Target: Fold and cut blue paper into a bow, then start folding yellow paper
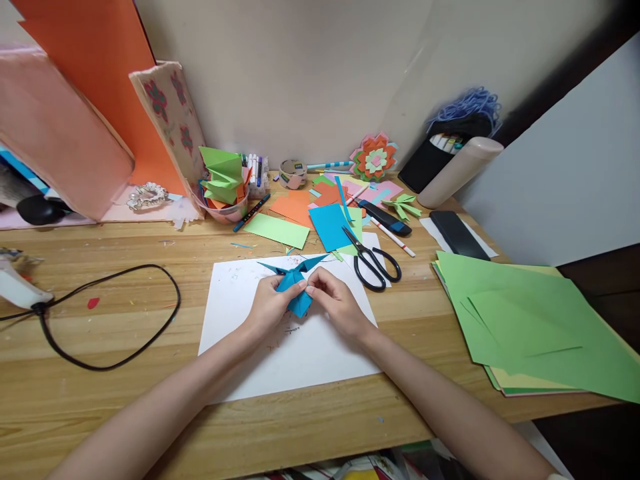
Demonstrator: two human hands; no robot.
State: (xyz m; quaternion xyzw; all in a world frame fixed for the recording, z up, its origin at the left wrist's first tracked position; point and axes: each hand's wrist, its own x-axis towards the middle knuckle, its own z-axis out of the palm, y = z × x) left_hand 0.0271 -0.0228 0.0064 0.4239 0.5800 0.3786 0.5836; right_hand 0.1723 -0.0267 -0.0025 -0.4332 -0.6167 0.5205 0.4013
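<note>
Paper, blue and folded into a small flat body with two pointed flaps spreading toward the far side, is held over the white sheet, nearer the sheet's far edge than its near one; whether it touches the sheet cannot be told. That sheet lies at the middle of the desk, with its near edge close to the desk's front edge. The left hand is closed in a pinch, its thumb laid across the face of the folded body and its fingers mostly hidden beneath. The right hand is closed too, thumb and forefinger nipping the body's right edge, the other fingers curled in. The piece should be very light, springy along its creases and stiffer where layers stack, though easily bent or torn at the thin flap points. The layered body looks the safest place to take hold, with light fingertip pressure by the edges; squeezing the flaps could crumple them. Scissors lie just beyond the sheet's far right corner, and green sheets are stacked along the desk's right edge.
</note>
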